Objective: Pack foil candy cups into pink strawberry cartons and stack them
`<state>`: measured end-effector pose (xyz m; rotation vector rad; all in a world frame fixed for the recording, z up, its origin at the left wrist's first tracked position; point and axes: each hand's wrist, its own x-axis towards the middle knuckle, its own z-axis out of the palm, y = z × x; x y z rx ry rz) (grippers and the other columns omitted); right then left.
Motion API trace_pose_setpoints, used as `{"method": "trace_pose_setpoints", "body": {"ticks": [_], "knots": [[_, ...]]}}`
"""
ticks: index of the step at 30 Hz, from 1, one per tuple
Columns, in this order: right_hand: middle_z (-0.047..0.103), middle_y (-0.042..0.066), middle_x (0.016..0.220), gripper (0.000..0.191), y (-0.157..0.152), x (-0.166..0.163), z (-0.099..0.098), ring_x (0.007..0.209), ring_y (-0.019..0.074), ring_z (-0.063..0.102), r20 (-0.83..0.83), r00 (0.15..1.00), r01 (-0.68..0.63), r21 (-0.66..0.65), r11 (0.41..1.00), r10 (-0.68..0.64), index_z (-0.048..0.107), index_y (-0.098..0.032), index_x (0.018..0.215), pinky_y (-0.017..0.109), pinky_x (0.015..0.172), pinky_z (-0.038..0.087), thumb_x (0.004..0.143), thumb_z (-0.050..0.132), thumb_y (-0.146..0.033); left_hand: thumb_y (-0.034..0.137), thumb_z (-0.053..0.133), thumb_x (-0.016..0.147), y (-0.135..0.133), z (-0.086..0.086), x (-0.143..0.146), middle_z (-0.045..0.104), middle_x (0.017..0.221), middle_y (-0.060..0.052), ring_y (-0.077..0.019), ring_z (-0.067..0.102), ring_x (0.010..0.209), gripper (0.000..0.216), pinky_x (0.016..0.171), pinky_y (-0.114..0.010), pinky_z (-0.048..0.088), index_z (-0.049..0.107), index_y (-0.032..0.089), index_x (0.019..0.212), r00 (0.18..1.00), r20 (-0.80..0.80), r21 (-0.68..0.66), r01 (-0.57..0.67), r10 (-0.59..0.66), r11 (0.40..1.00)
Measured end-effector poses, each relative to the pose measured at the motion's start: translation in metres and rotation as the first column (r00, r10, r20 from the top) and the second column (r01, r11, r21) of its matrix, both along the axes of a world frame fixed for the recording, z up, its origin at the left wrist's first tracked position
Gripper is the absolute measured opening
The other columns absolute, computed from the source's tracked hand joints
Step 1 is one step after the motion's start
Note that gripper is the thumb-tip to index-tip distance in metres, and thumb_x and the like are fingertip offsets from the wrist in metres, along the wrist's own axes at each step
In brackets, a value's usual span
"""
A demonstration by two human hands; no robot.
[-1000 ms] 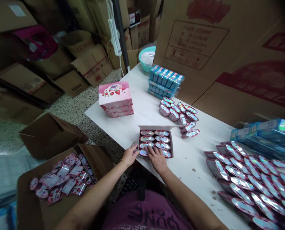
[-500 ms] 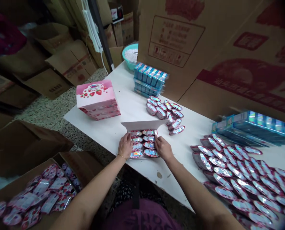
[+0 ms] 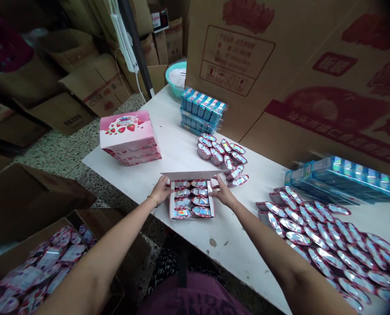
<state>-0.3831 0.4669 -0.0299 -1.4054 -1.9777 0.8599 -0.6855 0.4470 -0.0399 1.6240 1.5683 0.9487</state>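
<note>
A small open carton (image 3: 172,205) stands on the white table in front of me. Two columns of oval, shiny-lidded packs (image 3: 182,202) with red-and-white sides fill it, and its white lid flap (image 3: 193,175) is raised at the far side. My left hand (image 3: 161,190) is closed on the carton's left side near the flap, thumb at the edge. On the opposite side, my right hand (image 3: 221,191) grips the right edge with bent fingers by the flap's corner. More loose oval packs (image 3: 217,151) lie just beyond the carton.
Closed pink strawberry boxes (image 3: 129,135) are stacked at the left. Blue packs (image 3: 201,110) stand behind, and more blue packs (image 3: 346,179) at the right. Many oval packs (image 3: 316,236) cover the right side. A large cardboard box (image 3: 247,109) walls the back; an open box of packs (image 3: 47,258) sits lower left.
Both hands have moved from the packs at the carton's inner sides outward and up to its side edges near the flap. The carton's side walls now show upright.
</note>
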Motion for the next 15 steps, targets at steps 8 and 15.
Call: {"method": "trace_pose_setpoints", "body": {"ticks": [8,15], "knots": [[0.050,0.004,0.130,0.039,0.029,-0.013,0.056,0.120,0.0228,0.044,0.505,0.713,-0.544,-0.040,0.838,0.487,0.060,-0.021,0.110,0.033,0.095,0.040,0.072,0.056,-0.014,0.022,0.039,0.079,0.014,0.019,-0.025,0.044,0.136,-0.006,-0.0236,0.035,0.128,0.044,0.100,-0.041,0.035,0.053,0.024,0.121,0.668,-0.570,0.056,0.612,-0.478,0.789],[0.026,0.016,0.144,0.080,-0.010,-0.054,0.041,0.133,0.0335,0.018,0.673,0.689,-0.456,0.111,0.883,0.271,0.042,-0.006,0.129,0.044,0.107,0.019,0.074,0.050,-0.062,0.045,0.035,0.083,-0.011,-0.006,0.013,0.026,0.142,-0.022,-0.0355,0.020,0.133,0.059,0.100,-0.056,0.027,0.042,0.008,0.128,0.476,-0.811,0.075,0.663,-0.341,0.745]]}}
